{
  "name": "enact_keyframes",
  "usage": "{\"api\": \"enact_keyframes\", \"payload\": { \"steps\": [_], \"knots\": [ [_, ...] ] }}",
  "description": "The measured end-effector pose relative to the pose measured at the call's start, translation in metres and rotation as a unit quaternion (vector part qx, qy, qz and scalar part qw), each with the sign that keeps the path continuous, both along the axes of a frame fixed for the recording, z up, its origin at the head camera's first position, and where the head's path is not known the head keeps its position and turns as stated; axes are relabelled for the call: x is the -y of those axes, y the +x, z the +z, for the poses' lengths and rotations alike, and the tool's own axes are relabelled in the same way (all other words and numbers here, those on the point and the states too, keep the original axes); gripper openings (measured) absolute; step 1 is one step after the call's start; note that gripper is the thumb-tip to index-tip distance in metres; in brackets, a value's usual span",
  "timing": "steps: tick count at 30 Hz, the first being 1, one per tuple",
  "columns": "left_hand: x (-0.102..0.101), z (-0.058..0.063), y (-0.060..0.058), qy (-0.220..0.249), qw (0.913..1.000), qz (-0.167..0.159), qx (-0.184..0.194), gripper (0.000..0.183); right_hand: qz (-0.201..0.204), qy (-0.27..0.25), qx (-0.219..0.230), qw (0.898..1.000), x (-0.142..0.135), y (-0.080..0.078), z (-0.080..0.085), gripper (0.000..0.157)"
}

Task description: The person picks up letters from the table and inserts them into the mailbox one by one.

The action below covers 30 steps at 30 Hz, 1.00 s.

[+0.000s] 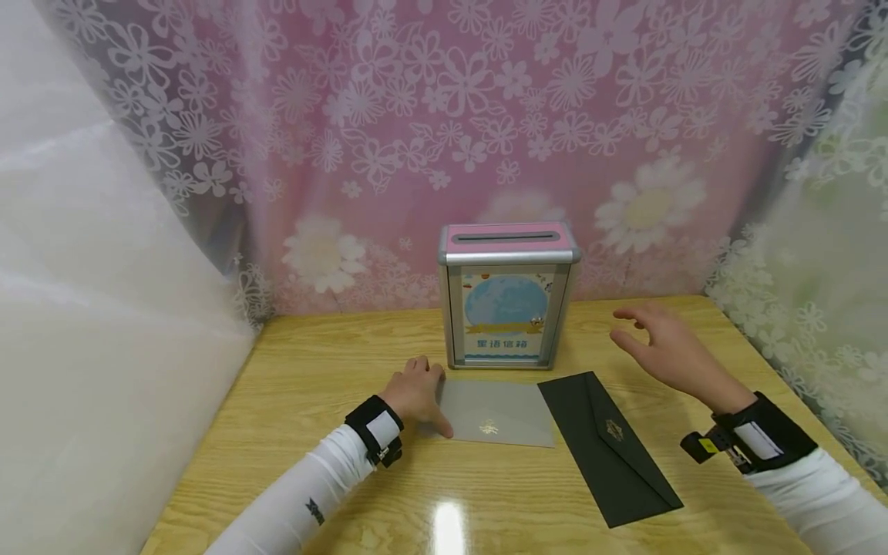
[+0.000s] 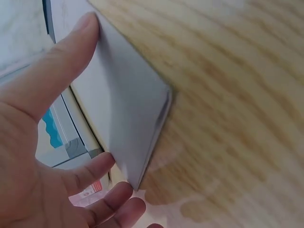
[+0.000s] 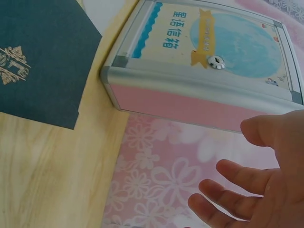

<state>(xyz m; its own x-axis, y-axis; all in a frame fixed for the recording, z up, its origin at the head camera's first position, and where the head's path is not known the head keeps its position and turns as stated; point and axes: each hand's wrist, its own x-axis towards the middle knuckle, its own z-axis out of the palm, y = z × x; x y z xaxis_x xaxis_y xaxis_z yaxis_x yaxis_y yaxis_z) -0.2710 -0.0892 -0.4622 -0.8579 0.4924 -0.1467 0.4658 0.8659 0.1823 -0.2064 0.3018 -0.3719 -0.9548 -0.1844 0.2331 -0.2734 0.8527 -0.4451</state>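
A light grey envelope point(image 1: 499, 412) with a small gold emblem lies on the table in front of the letter box point(image 1: 509, 308). My left hand point(image 1: 416, 393) grips its left end across the width, thumb at the near long edge and fingers at the far one. In the left wrist view, that end of the grey envelope point(image 2: 128, 99) gapes slightly along its short edge. My right hand point(image 1: 662, 354) holds nothing and hovers right of the box, fingers loosely bent. Below it lies a black envelope point(image 1: 603, 455), tilted, its pointed flap bearing a gold emblem.
The box has a pink top with a dark slot point(image 1: 506, 237) and a silver frame. Behind the wooden table point(image 1: 333, 347) hangs a pink flowered curtain point(image 1: 402, 154). A white sheet point(image 1: 90, 270) bounds the left side, and a pale flowered one point(image 1: 819, 308) the right.
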Motion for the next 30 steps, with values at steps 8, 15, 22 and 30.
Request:
{"api": "enact_keyframes", "payload": {
  "steps": [8,15,22,30],
  "knots": [
    [0.005,-0.001,-0.006,-0.001,1.0000,0.003,0.008,0.098,0.007,-0.001,-0.011,1.000,0.004,0.004,-0.009,0.046],
    [0.010,-0.002,-0.012,0.017,0.9991,0.024,0.030,0.087,0.008,-0.009,-0.011,1.000,0.007,0.007,-0.012,0.047],
    [0.014,-0.001,-0.015,0.038,0.9969,0.027,0.062,0.089,0.028,-0.006,-0.015,0.999,0.008,0.005,-0.022,0.047],
    [0.020,-0.001,-0.019,0.077,0.9917,0.049,0.091,0.088,0.025,-0.011,-0.001,1.000,0.011,0.008,-0.030,0.047]
  ]
}}
